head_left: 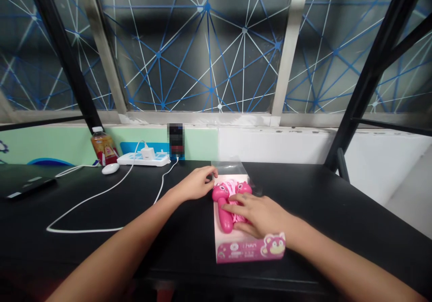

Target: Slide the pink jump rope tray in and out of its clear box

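Note:
A pink jump rope (225,214) lies in a pale pink box (221,245) on the black desk. Its two handles have animal-head ends, and the cord is bundled between them. My right hand (258,212) rests over the rope from the right, fingers stretched out and apart across the handles and cord. At the box's far left corner is my left hand (195,182), fingers loosely bent with a gap by the thumb. A clear plastic cover (229,166) stands behind the box. The box's front flap carries a cartoon face and print.
To the left, a white cable (91,198) loops over the desk (303,230). A white power strip (124,159), a drink bottle (104,148), a white mouse (110,169) and a pixelated dark device (176,140) stand along the wall. A dark laptop-like slab (32,187) lies far left.

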Demonstrator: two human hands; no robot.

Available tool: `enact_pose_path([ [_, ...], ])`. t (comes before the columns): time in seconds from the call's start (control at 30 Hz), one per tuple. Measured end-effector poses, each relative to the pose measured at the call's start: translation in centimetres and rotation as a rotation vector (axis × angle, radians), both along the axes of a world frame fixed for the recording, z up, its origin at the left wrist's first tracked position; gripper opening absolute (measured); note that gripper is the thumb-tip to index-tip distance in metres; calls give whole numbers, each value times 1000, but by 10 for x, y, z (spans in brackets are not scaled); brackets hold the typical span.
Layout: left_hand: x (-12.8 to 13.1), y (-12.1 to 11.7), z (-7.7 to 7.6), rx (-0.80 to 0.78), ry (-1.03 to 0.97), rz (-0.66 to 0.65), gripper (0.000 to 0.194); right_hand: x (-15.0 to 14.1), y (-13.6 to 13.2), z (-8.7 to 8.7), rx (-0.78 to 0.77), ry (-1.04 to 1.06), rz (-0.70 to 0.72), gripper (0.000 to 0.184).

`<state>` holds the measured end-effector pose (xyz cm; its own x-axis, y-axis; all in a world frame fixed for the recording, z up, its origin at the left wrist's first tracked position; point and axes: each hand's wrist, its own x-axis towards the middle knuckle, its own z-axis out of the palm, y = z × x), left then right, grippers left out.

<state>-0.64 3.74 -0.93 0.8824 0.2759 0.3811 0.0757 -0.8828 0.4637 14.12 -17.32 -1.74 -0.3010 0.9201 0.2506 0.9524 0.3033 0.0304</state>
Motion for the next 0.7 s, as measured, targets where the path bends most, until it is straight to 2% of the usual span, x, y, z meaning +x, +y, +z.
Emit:
enact_pose_path([
  [0.13,1,-14,3,-24,12,-49,16,12,13,-5,21,-58,-115,48],
  [0.23,0,-24,5,1,15,-39,20,10,16,-4,87,-164,-179,45],
  [0.37,-2,-27,4,77,4,2,30,-8,6,-1,197,-241,-85,36],
  [0.5,-5,-26,2,112,-5,-22,31,-18,-2,1,157,-199,-77,29],
  [0.7,-6,-25,5,77,15,-5,34,-3,1,2,-5,-75,-134,44],
])
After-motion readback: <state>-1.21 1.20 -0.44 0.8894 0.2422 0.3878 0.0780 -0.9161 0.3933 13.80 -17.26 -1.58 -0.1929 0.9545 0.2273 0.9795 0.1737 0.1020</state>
